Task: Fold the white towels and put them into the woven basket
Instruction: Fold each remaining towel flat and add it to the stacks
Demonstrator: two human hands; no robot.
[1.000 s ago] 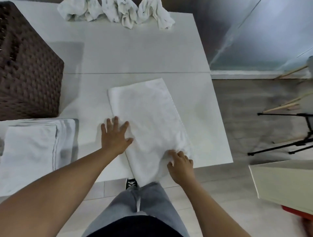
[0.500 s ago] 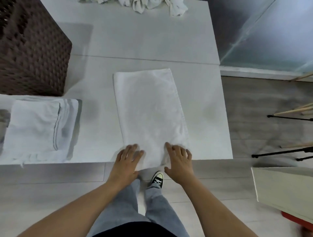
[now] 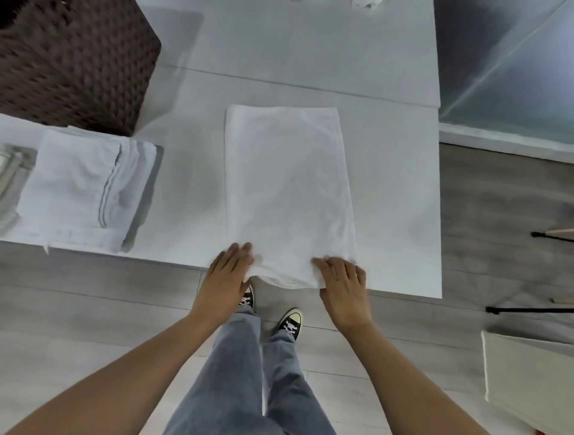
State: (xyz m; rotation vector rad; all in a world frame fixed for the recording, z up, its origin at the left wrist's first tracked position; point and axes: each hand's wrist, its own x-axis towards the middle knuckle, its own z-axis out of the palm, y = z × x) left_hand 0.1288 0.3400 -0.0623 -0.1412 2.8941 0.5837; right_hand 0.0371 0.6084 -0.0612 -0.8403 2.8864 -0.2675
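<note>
Both hands are down at the near end of the towel [image 3: 287, 192], which lies flat as a long rectangle on the white table [image 3: 310, 62], its near edge drooping a bit over the table's front edge. The left hand [image 3: 228, 279] has its fingers mostly straight, tips resting on the near-left corner. The right hand [image 3: 343, 284] has its fingers curled over the near-right corner, and it looks like it's pinching the cloth there, though I can't really see the thumb, so take that with a grain of salt.

My read: this towel is partway folded and the next fold is being set up. That probably means getting a proper grip on both near corners and carrying them up to meet the far edge, keeping the sides lined up so it doesn't go crooked.

Just to the left sits a stack of folded towels [image 3: 84, 186], near the table's front edge. Behind that stack is the woven basket [image 3: 71, 59], dark brown, at the back left. Nothing lies between towel and basket apart from that stack, so the path looks easy enough. A scrap of unfolded white cloth [image 3: 363, 3] peeks in at the far edge. Off the table to the right there's a black tripod leg [image 3: 528, 310] on the floor and a pale box [image 3: 528, 378].
</note>
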